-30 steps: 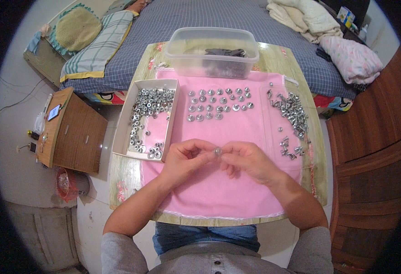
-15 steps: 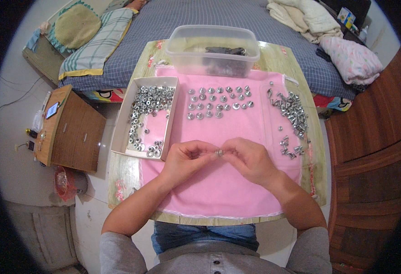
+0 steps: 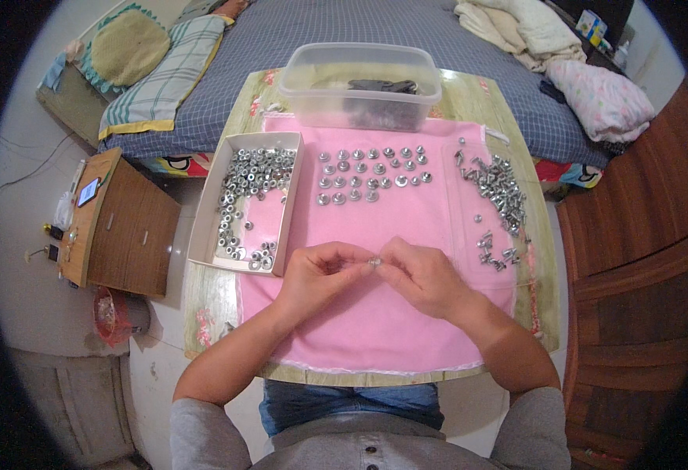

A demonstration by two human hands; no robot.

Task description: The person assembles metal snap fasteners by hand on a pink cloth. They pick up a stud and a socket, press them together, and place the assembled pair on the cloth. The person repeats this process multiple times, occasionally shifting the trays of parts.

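Observation:
My left hand (image 3: 319, 276) and my right hand (image 3: 421, 276) meet above the pink cloth (image 3: 375, 333), fingertips pinched together. Between them is a small silvery metal fastener (image 3: 374, 262), mostly covered by the fingers. Left of my left hand, a white box (image 3: 292, 184) holds many flanged nuts (image 3: 259, 168). Past my right hand, a shallow clear tray (image 3: 454, 227) has loose short bolts (image 3: 501, 192) heaped in it. Beyond both hands, rows of flanged metal pieces (image 3: 357, 168) stand on the cloth; each looks like a nut with a bolt.
At the table's far end stands a clear plastic tub (image 3: 360, 106) with dark items inside. Behind the table is a bed (image 3: 344, 31) with a checked cover. A wooden cabinet (image 3: 128, 223) is at the left, a red-lined bin (image 3: 112, 313) below it.
Both hands stay nearly in place, with small finger shifts around the fastener, of which slightly less shows. The whole view has moved a little; the rows, box and tray look unchanged.

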